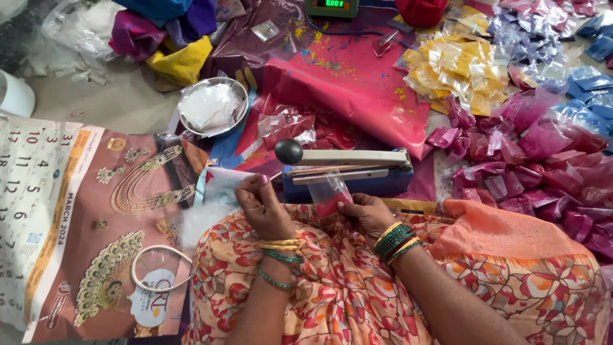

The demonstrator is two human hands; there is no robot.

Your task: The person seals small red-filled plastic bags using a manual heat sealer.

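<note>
My right hand [364,214] pinches a small clear plastic packet with pink powder [329,193] just below the jaw of a blue impulse heat sealer [348,171]. The sealer's arm is raised a little, and its black knob [288,151] points left. My left hand [265,206] hovers left of the packet, fingers curled, beside a pale plastic sheet [220,188]; whether it touches the packet I cannot tell. Both wrists wear bangles above my patterned orange cloth.
A steel bowl of clear bags [212,106] stands behind the sealer. Heaps of pink packets [530,166], yellow packets [456,67] and blue packets [590,89] lie right. A calendar sheet [83,223] with a white ring [159,268] lies left. A digital scale [331,6] sits at the back.
</note>
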